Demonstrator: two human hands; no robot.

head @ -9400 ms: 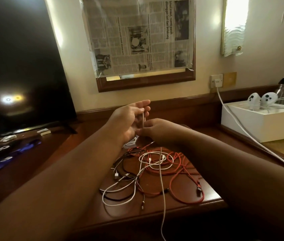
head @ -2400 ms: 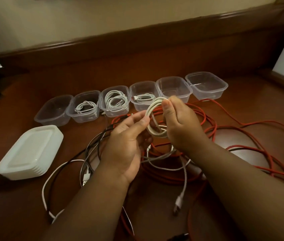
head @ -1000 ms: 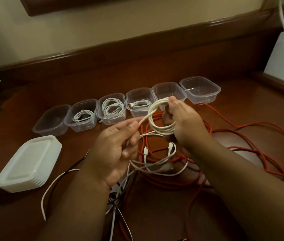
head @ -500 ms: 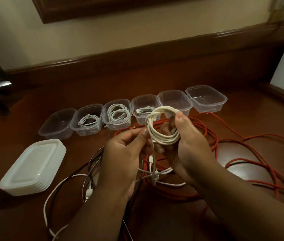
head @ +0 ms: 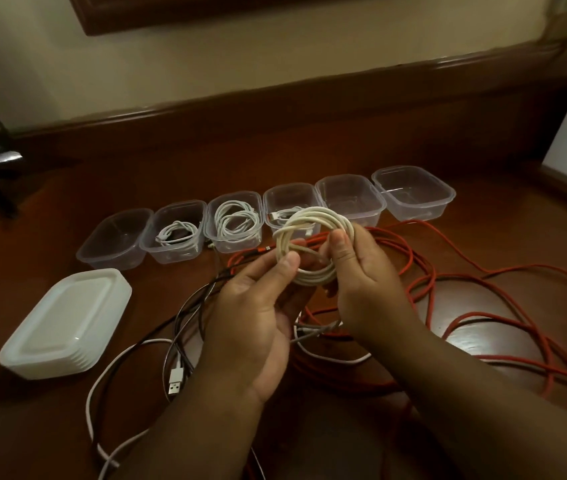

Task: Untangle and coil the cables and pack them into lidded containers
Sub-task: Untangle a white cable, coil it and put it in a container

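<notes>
Hands meet above the middle of a dark wooden desk [head: 310,161], both gripping one coiled cream-white cable [head: 313,245]. The left hand [head: 258,306] pinches the lower left of the coil between thumb and curled fingers, and the right hand [head: 361,271] pinches its right side with the thumb pressed on the loops, so the coil stands nearly upright, lifted off the desk, in front of the row of containers. Six clear plastic containers sit side by side along the back, all without lids: the leftmost container [head: 115,237] holds nothing visible, the second container [head: 174,233] holds a small white cable coil, the third container [head: 235,221] a larger white coil, the fourth container [head: 289,202] a white cable partly hidden behind the held coil, and the fifth container [head: 349,197] and sixth container [head: 413,192] look bare inside. A stack of white lids [head: 67,323] lies on the desk at the left, near the row. Beneath and beside the hands sprawls a long red cable [head: 483,327] in loose loops to the right, tangled with black cables [head: 188,306] and a white cable [head: 102,393], beside a loose USB plug [head: 175,379] near the left wrist.
</notes>
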